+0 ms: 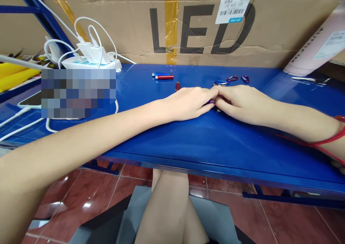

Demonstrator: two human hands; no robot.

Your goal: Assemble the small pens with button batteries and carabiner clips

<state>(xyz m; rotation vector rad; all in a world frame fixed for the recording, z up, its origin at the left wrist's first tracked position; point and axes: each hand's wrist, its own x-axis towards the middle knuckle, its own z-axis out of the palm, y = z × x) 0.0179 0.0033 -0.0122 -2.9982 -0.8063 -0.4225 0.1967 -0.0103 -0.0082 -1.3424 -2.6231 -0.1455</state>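
Pinching a small purple piece [212, 101] between left hand [188, 103] and right hand [237, 102], fingertips of both clamped on it; held low against the blue table [188, 143], near three carabiners [232, 78], two tubes [162, 76] farther left.

A glossy blue table [188, 143] spans the scene, with a large cardboard box [269, 39] printed "LED" standing along its far edge. The box carries a white shipping label [235, 3] and a vertical strip of yellow tape [171, 21]. At far left, a white power strip [81, 62] holds white chargers [93, 53], and white cables [16, 123] trail toward the near left, past a phone [31, 100]. Near the middle, a blue tube [159, 74] and a red tube [164, 77] lie side by side. To the right of them lie a blue carabiner [221, 82], a red carabiner [232, 78] and a purple carabiner [245, 79]. A pink roll [315, 46] leans at far right. Red floor tiles [81, 197] show below the table.
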